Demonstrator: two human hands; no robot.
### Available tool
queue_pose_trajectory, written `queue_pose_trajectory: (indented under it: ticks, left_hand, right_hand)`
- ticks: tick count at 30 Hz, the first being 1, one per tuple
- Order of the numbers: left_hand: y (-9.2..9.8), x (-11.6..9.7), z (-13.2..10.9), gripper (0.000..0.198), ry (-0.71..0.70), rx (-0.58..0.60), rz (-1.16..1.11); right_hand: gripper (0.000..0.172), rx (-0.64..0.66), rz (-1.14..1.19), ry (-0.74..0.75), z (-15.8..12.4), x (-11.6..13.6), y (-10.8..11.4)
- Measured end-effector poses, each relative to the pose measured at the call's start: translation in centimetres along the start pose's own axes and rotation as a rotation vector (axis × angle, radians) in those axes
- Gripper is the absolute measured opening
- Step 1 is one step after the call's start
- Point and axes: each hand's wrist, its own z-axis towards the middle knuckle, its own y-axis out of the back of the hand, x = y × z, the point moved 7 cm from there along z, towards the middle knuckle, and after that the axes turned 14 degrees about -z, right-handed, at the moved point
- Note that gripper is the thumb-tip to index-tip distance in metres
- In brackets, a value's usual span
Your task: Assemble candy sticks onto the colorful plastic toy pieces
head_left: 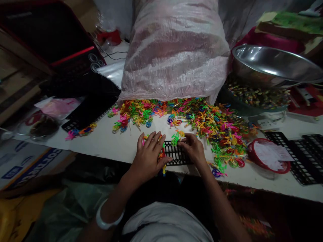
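A black slotted plastic rack (178, 155) lies at the table's front edge before me. My left hand (149, 153) rests flat over its left part, fingers stretched out, on top of several small colourful plastic pieces that it mostly hides. My right hand (193, 148) is closed in a pinch above the rack's right side, holding a small green and yellow plastic toy (176, 138); the toy looks like a tiny bicycle. The rack's middle slots show bare between my hands. Beyond them spreads a heap of similar bright plastic toys (224, 131).
A large whitish woven sack (174, 50) stands behind the heap. To the right are a red basket (252, 153) with clear plastic pieces, more black racks (306, 161) and a metal basin (275, 64). A dark device with a screen (47, 37) stands left.
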Motion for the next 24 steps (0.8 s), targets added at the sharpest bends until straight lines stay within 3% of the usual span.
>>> queue_pose_trajectory:
  ticks: [4, 10, 16, 21, 24]
  left_hand:
    - [0.0, 0.0, -0.1, 0.068, 0.001, -0.005, -0.010]
    - [-0.2, 0.2, 0.0, 0.070, -0.015, 0.008, -0.012]
    - [0.0, 0.4, -0.1, 0.068, -0.012, 0.022, -0.030]
    - [0.7, 0.5, 2.0, 0.063, -0.025, 0.042, -0.111]
    - [0.1, 0.0, 3.7, 0.046, -0.081, 0.112, -0.165]
  right_hand:
    - [0.046, 0.003, 0.148, -0.006, -0.6, 1.0, -1.4]
    - [0.024, 0.118, 0.207, 0.058, -1.0, 3.5, -4.7]
    - [0.014, 0.017, -0.156, 0.158, -1.3, 3.9, -4.8]
    - [0.015, 0.096, -0.489, 0.245, -1.9, 3.9, -6.4]
    - [0.021, 0.148, -0.523, 0.262, -1.6, 3.6, -6.8]
